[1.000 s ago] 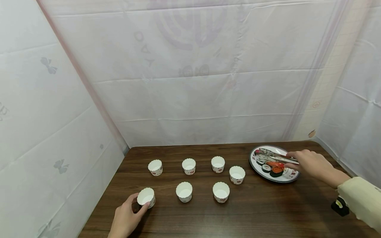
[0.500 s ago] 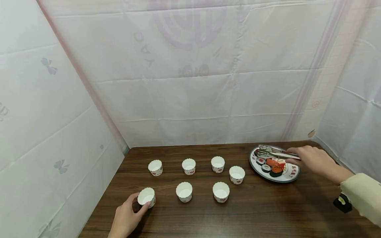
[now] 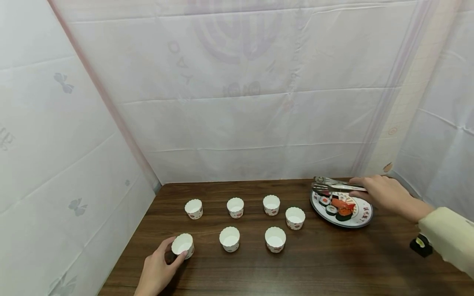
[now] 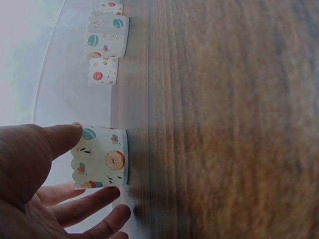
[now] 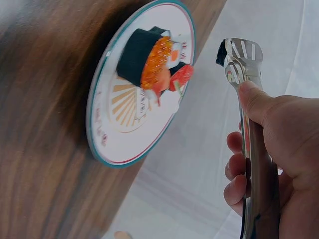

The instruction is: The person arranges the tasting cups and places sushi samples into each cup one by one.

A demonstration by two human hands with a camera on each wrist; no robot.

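My left hand (image 3: 158, 266) holds a white paper baking cup (image 3: 183, 245) by its sides at the table's front left. In the left wrist view the cup's doughnut-and-leaf print (image 4: 102, 158) shows between thumb and fingers. My right hand (image 3: 389, 196) grips metal serving tongs (image 5: 258, 172) above the back edge of a round plate (image 3: 365, 213). A small dark sushi piece (image 5: 221, 53), mostly hidden, sits between the tong tips in the right wrist view. Several sushi pieces (image 3: 344, 211) lie on the plate, including a roll topped with orange roe (image 5: 155, 62).
Several more paper cups (image 3: 229, 238) stand in two loose rows across the brown wooden table (image 3: 237, 275). The nearest cup (image 3: 295, 218) to the plate is just left of it. Pale printed cloth (image 3: 237, 123) hangs behind and at both sides.
My right hand has raised the tongs from among the sushi to over the plate's back edge, with the dark piece in their tips. My left hand stays on its cup.
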